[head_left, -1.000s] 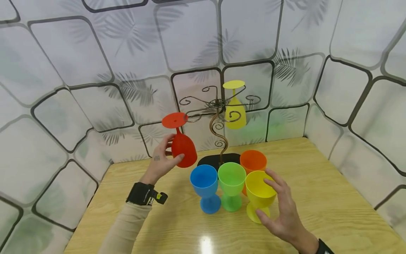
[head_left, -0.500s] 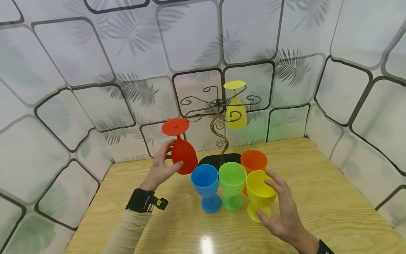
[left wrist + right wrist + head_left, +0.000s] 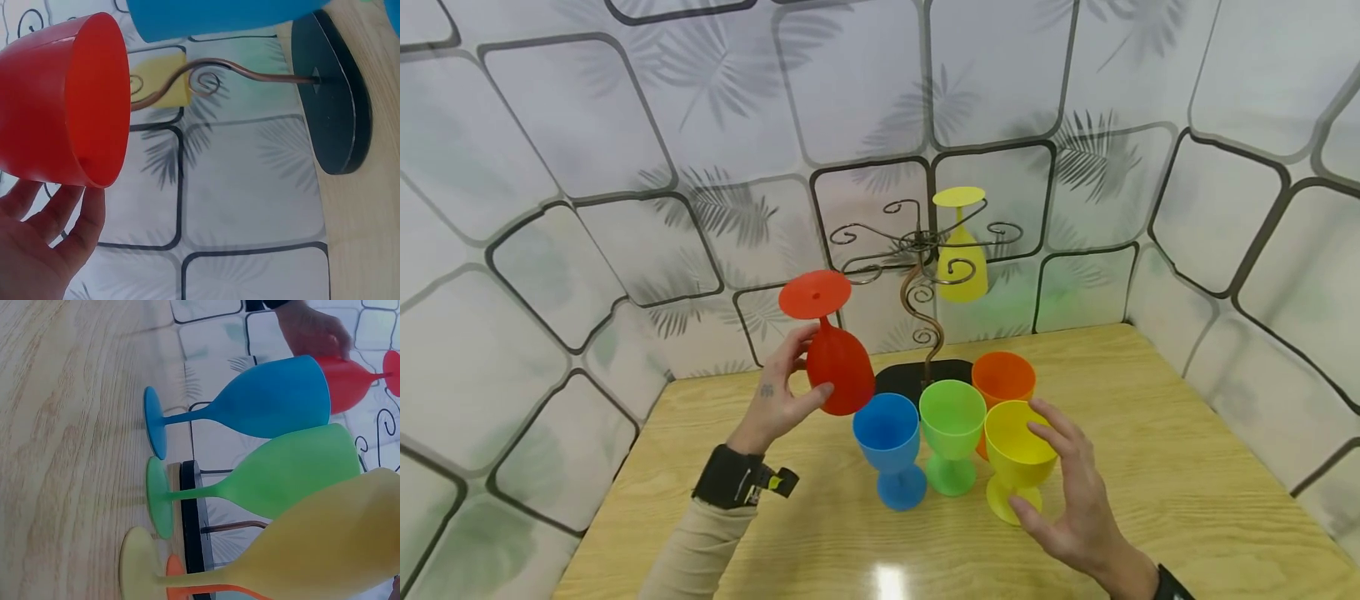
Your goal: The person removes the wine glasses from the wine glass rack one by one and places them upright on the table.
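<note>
Red goblet sits left of centre in the head view, held inverted above the table. Your left hand grips its bowl, thumb on the near side, fingers behind; this likely keeps stem and foot unobstructed, in the same foot-up attitude as the suspended yellow goblet on the wire rack. Note the long axis: steep but tilted, foot toward the upper left, mouth down and slightly right. Your right hand has thumb and fingers spread beside the upright yellow goblet, not clasping it; contact cannot be confirmed. That goblet stands mouth-up before the rack, presumably for easy reach.
</note>
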The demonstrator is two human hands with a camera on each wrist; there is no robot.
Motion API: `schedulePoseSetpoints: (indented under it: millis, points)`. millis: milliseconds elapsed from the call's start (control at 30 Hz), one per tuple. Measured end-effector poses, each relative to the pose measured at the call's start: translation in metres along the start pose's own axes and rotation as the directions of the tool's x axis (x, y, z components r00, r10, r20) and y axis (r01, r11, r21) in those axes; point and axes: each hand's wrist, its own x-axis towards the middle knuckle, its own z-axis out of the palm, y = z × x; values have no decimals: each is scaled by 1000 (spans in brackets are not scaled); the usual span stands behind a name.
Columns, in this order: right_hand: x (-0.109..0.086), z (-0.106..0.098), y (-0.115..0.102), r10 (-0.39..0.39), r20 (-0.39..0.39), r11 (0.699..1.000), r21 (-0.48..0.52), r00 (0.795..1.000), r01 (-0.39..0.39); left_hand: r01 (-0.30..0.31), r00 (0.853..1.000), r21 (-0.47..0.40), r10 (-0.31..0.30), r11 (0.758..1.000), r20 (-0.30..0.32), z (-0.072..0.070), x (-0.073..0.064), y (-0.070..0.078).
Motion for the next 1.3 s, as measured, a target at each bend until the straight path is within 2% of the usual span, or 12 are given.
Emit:
schedulePoseSetpoints:
  millis: [200,400,500,700,800,967,1067,1167,1300]
  points:
    - [6,0,-3,-42,-2,999,8,999,42,-88,995,-51,90,995,33,8,10,18]
    - [20,-2,-8,-109,6,994,-4,994,109,-129,985,-112,140,985,99,25,19,39]
    - [28,-2,-13,-156,18,987,-25,988,156,-167,972,-137,186,976,140,35,23,46]
    - [45,1,-24,-258,36,965,-43,965,259,-235,937,-190,274,953,217,52,24,57]
    - [50,2,-27,-281,55,957,-54,958,284,-225,926,-212,276,951,258,59,22,64]
    - [50,2,-29,-293,127,951,-62,948,302,-152,902,-209,222,966,371,70,19,74]
    - [49,2,-28,-292,161,951,-58,943,304,-116,887,-220,201,969,416,74,18,76]
    - [51,2,-27,-317,170,941,-64,933,332,-103,886,-237,197,966,419,75,17,78]
    - [55,1,-25,-363,173,913,-131,915,387,-85,885,-284,204,955,418,78,16,83]
